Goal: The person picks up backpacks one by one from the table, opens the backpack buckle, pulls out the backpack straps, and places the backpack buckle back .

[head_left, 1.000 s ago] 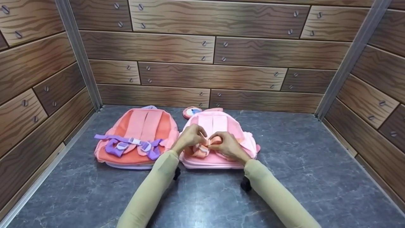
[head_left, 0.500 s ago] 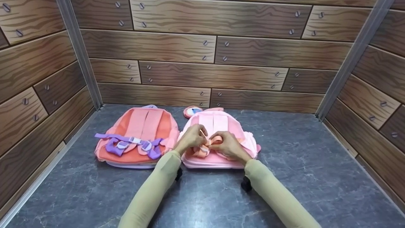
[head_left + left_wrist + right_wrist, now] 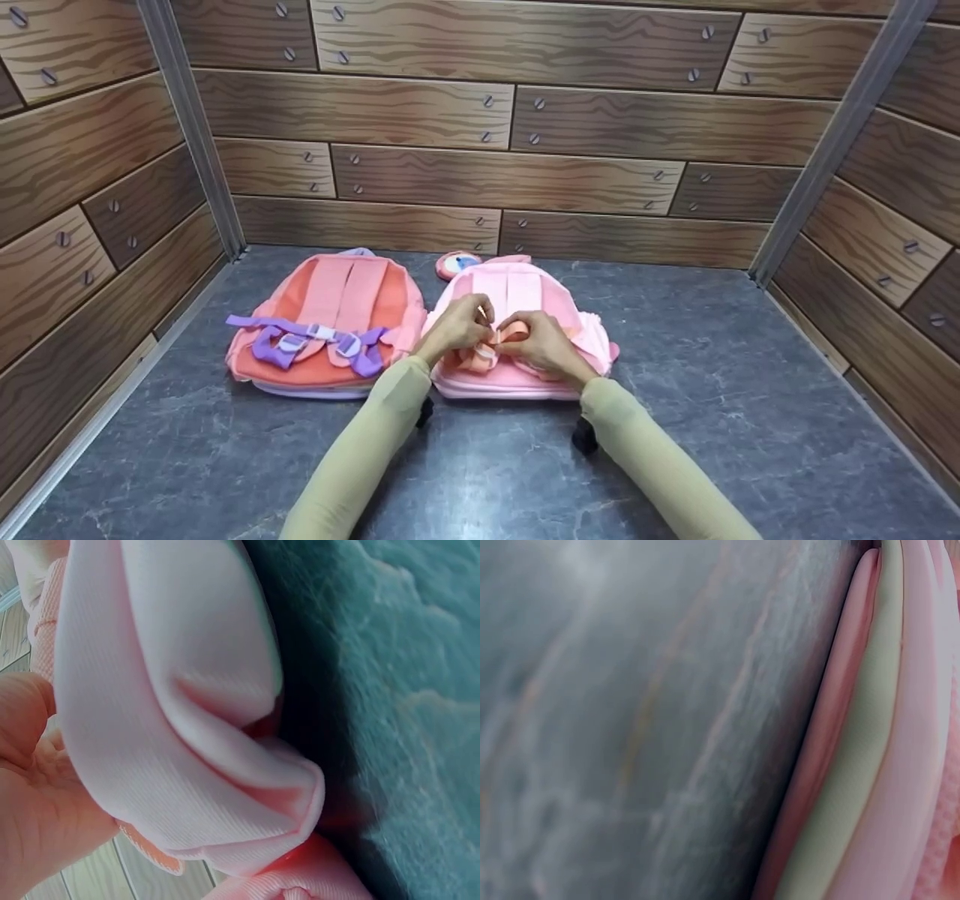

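Note:
A pink backpack (image 3: 491, 282) lies with its shoulder straps facing up. Both hands meet over its lower middle at an orange webbing strap (image 3: 478, 361). My left hand (image 3: 456, 324) pinches the strap's left part, fingers curled and thumb hidden. From the other side my right hand (image 3: 541, 343) pinches an orange loop (image 3: 514, 330) of the same strap between thumb and fingers. A small pale bit shows between the fingertips. The left wrist view has the left hand (image 3: 45, 802) behind a pale pink fold (image 3: 187, 675) of the bag; the right wrist view shows only the bag's layered edge (image 3: 870, 735).
Left of the pink bag and touching it lies a coral backpack (image 3: 326, 289) with a buckled purple strap (image 3: 367, 360). Behind the pink bag is a round plush piece (image 3: 456, 265) with a blue spot. Wood-patterned walls (image 3: 487, 172) enclose the dark marbled tabletop (image 3: 705, 352).
Both hands keep their grip over the orange strap and have barely moved. The pale bit between them shows less than half a second ago. The bags have stayed put.

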`<state>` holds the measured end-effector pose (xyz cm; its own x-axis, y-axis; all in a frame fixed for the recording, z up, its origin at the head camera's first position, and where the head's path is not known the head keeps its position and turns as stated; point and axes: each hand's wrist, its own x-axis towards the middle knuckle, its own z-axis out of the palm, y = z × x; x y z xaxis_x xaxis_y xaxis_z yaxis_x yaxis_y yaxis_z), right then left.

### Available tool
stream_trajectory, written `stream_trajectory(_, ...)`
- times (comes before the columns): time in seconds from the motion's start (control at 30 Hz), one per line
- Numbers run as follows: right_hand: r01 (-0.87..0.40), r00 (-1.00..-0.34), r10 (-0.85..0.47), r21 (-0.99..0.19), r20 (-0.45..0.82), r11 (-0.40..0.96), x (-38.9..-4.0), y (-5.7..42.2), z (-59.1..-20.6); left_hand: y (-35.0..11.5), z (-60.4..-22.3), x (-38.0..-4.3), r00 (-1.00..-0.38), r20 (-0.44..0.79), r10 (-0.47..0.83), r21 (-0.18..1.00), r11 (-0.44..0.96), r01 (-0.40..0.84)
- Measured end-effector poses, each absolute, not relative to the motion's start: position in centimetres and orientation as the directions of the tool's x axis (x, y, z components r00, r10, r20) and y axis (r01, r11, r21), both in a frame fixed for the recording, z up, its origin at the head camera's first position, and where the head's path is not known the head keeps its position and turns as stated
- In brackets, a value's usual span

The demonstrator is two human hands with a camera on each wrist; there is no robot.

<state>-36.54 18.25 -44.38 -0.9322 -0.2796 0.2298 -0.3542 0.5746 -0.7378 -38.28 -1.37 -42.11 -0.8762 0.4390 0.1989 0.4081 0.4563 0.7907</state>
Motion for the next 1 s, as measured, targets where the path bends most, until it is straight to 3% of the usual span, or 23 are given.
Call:
stream_trajectory(0.43, -0.313, -0.944, -0.265, -0.788, 0.197, 0.530, -36.1, 18.3, -44.2, -1.4, -42.5, -38.1, -0.885, 0.198, 0.421, 0.790, 0.466, 0.398)
stream_trajectory(0.7, -0.320, -0.942, -0.257, -0.811, 0.217, 0.490, -36.0, 19.3, -44.0, -1.0, -42.0, -38.0, -0.849, 0.161, 0.503, 0.746, 0.502, 0.438)
stream_trajectory(1.0, -0.324, -0.930, -0.296, -0.867, 0.217, 0.380, -36.3, 19.6, -43.7, -0.6, -42.0, -38.1, -0.855, 0.184, 0.485, 0.715, 0.531, 0.455)
